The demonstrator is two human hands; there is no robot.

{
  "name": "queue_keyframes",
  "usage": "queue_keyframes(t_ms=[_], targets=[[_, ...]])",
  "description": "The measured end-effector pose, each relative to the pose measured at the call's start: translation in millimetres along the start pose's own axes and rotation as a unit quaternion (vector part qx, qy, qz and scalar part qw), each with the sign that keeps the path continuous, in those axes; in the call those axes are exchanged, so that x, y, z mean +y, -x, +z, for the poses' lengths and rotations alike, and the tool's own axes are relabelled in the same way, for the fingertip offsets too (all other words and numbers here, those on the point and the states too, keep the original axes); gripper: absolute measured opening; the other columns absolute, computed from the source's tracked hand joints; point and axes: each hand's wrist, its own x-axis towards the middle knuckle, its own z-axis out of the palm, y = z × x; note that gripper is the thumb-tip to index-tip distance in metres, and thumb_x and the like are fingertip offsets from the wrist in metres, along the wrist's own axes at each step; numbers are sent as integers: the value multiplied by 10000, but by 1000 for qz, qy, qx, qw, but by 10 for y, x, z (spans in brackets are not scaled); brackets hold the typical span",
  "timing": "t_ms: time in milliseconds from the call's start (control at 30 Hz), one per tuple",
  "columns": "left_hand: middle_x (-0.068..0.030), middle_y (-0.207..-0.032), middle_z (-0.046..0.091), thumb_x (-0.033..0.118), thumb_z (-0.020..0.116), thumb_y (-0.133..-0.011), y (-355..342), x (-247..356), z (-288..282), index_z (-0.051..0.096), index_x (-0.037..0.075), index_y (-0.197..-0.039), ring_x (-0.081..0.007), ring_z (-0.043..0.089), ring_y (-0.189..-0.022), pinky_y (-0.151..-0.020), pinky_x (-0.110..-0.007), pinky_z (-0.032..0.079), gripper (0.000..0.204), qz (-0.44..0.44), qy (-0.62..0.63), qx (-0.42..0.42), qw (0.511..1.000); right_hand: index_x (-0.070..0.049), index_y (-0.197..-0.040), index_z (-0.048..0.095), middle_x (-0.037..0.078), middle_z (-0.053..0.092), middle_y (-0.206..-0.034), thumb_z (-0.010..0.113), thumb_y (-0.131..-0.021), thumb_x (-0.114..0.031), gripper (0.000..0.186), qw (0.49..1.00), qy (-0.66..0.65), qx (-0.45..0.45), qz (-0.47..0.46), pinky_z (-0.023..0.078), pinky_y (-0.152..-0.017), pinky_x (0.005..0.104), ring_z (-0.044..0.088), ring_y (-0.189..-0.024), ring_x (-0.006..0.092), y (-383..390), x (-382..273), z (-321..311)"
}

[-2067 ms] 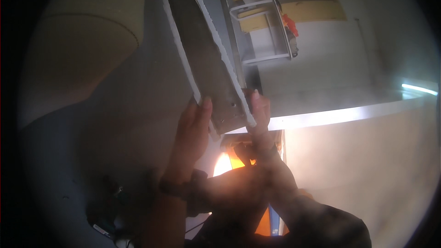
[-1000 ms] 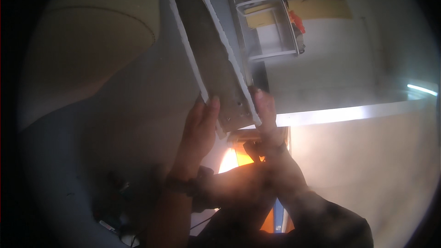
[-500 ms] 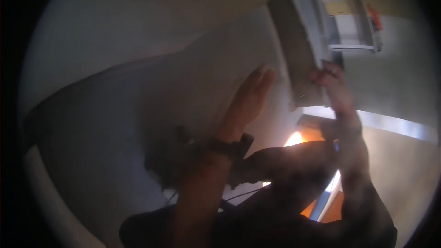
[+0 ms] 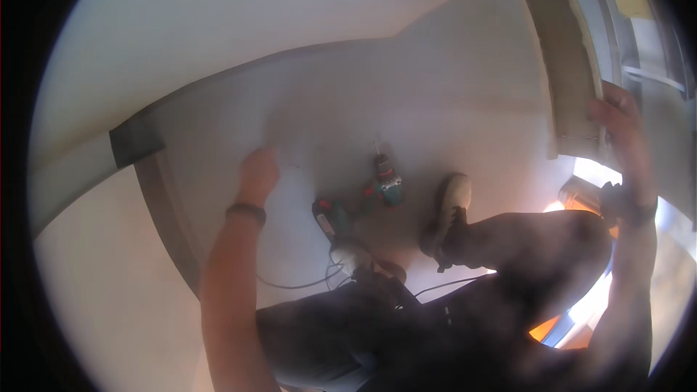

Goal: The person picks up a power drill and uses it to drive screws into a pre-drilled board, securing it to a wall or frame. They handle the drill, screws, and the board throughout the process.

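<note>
Head view: right hand [image 4: 618, 112] is gripping the channel [image 4: 570, 65] at its right rim, near end, right of the drill [image 4: 388, 180]. Left hand [image 4: 260, 173] is hovering apart; cannot tell if closed. Seeming stiff, fairly light, rims perhaps brittle; both rims likely suiting a hold.

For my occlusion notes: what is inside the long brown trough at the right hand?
Inside the long brown trough, only its inner surface shows. The right hand covers part of its right edge; what lies beneath cannot be seen.
</note>
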Motion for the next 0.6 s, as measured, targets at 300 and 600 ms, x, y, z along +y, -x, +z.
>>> queue_keyframes(t_ms=[300,600], targets=[[-173,-1031,663,121,607,-857,-1,463,407,656,20,-1046,-376,636,-972,-846,-438,522,219,-61,103,40,992,30,-969,661,29,660,-799,634,-858,-229,283,994,-19,-103,-4,440,-581,209,594,-674,74,-131,-34,309],[-187,-906,684,93,508,-919,-241,52,1265,676,-3,-968,-366,632,-832,-781,-435,500,199,-69,196,124,970,-15,-938,715,-2,617,-692,769,-790,-291,319,993,12,-18,-112,389,-495,223,513,-561,58,15,-92,861]])
